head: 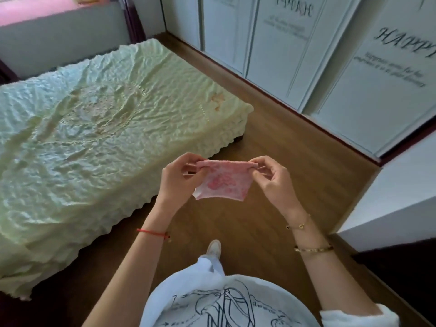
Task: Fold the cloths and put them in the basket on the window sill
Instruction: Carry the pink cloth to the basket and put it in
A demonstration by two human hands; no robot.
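Pink patterned cloth (pixel 224 180), folded double

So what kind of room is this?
Most likely a bedroom: there is a bed with a crumpled pale green cover, and tall white wardrobe doors along the wall. The left hand and right hand pinch a small pink cloth over the floor.

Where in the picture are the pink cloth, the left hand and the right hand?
pink cloth (pixel 221 184): head view, its printed middle.
left hand (pixel 178 179): head view, middle of the hand.
right hand (pixel 273 181): head view, middle of the hand.
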